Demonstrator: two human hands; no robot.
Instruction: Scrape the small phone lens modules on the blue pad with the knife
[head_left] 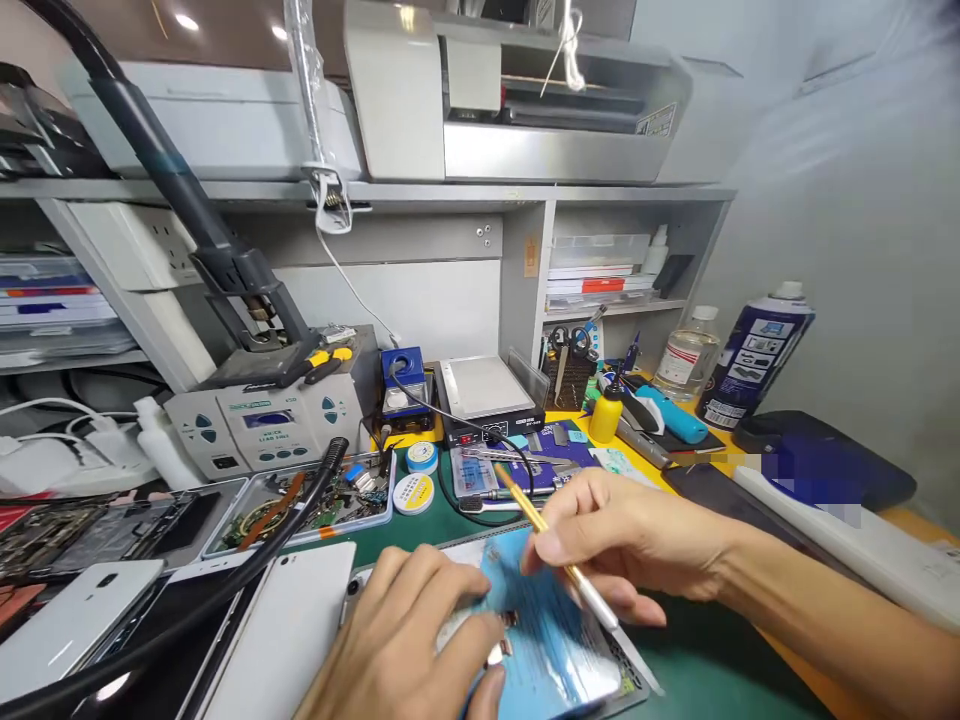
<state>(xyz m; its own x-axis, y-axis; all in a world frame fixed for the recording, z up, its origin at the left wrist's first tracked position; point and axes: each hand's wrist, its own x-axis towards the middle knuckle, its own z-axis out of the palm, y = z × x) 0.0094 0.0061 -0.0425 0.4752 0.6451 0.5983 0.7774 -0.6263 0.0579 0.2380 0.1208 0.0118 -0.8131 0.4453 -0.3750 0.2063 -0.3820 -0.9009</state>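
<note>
My right hand (600, 540) pinches a small brush (534, 517) with brown bristles, a gold ferrule and a white handle. The bristles point up and away, clear of the surface below. Under it lies a flat device panel (562, 640) with a blue, streaked, shiny face, perhaps a tablet or phone back. My left hand (420, 630) rests on the panel's left side with its fingers apart and slightly bent. Beside its fingertips are small coppery parts (506, 648), partly hidden by the fingers.
Left of the panel lie a white phone (281, 630) and a black hose (300, 520). Behind stand a parts tray (379, 515), a soldering station (262, 430), a hot plate (487, 388) and a yellow bottle (606, 415). A spray can (754, 355) stands right.
</note>
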